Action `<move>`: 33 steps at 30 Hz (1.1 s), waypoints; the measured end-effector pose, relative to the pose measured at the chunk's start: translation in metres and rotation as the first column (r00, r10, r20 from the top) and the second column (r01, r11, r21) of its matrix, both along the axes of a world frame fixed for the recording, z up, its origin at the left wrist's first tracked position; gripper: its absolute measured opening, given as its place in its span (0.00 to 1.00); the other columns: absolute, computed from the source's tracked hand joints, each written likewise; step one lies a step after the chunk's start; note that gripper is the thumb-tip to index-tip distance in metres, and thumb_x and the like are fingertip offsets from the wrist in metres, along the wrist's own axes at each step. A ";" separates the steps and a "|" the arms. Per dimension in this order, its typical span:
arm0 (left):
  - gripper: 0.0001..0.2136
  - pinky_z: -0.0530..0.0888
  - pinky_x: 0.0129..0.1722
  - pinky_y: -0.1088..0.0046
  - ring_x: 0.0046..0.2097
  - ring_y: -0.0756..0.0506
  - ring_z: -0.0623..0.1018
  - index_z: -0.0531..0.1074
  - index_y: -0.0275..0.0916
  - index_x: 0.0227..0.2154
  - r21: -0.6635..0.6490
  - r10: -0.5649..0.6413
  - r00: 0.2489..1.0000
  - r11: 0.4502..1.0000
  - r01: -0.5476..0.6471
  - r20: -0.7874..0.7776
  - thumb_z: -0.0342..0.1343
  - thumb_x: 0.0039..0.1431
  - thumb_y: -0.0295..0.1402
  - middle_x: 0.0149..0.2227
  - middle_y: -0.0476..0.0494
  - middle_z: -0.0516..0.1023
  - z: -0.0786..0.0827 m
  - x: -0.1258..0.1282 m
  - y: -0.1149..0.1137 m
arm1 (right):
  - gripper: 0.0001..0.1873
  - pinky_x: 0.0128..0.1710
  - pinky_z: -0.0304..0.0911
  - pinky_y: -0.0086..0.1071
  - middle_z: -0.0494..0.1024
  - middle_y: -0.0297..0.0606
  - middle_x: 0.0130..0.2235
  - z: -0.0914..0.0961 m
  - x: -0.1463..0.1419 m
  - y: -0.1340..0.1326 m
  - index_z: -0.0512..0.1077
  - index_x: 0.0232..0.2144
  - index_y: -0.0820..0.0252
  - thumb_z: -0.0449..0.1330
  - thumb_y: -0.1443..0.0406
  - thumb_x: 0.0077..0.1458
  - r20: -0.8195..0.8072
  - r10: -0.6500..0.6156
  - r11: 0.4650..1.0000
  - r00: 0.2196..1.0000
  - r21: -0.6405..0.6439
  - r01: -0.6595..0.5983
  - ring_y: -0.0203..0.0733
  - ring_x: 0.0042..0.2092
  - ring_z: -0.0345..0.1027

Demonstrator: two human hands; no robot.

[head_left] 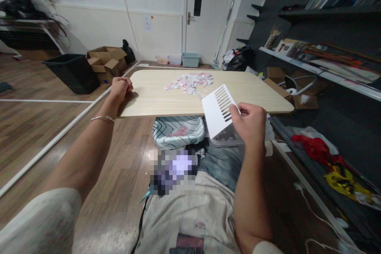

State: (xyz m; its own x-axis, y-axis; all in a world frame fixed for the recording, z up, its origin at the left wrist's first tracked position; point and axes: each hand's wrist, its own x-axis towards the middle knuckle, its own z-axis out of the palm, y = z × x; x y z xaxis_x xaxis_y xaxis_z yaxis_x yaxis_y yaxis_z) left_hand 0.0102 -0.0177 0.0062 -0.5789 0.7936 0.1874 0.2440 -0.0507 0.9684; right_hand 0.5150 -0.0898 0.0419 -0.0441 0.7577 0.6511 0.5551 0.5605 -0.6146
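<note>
Left hand (120, 87) clenched on the bench (154, 99) corner, steadying it. Right hand (251, 123) pinching white slotted card (218, 111) by its edge, tilted toward paper scraps (190, 81) heaped mid-bench.

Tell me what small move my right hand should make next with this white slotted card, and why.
Probably lower the right hand so the white slotted card meets the tabletop just short of the heap of paper scraps. The card is held in the air over the near edge, apart from the scraps, while the left hand sits fisted at the table's left edge.
</note>
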 end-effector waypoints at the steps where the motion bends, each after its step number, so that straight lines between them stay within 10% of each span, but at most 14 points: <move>1: 0.06 0.60 0.30 0.71 0.21 0.53 0.60 0.58 0.46 0.24 0.004 -0.003 1.000 1.000 0.003 -0.008 0.49 0.46 0.29 0.15 0.56 0.55 -0.001 0.000 0.000 | 0.27 0.29 0.49 0.37 0.51 0.27 0.21 -0.001 -0.002 0.001 0.55 0.20 0.47 0.67 0.57 0.64 -0.007 0.003 1.000 1.000 0.006 -0.003 0.38 0.27 0.49; 9: 0.09 0.61 0.26 0.71 0.21 0.50 0.58 0.60 0.48 0.22 0.031 0.020 0.999 0.999 -0.021 0.050 0.53 0.34 0.31 0.14 0.55 0.55 0.003 0.004 0.000 | 0.33 0.28 0.43 0.35 0.42 0.25 0.24 -0.013 -0.029 0.004 0.47 0.22 0.47 0.65 0.49 0.67 -0.188 0.169 0.985 0.967 0.012 -0.170 0.36 0.28 0.37; 33: 0.12 0.62 0.25 0.72 0.21 0.47 0.60 0.61 0.47 0.24 0.010 0.050 0.996 0.999 -0.051 0.069 0.53 0.29 0.31 0.16 0.52 0.57 0.007 0.008 -0.002 | 0.33 0.31 0.46 0.37 0.45 0.26 0.23 -0.011 -0.023 0.003 0.49 0.20 0.47 0.65 0.51 0.68 -0.074 0.127 0.991 0.989 0.051 -0.123 0.36 0.28 0.43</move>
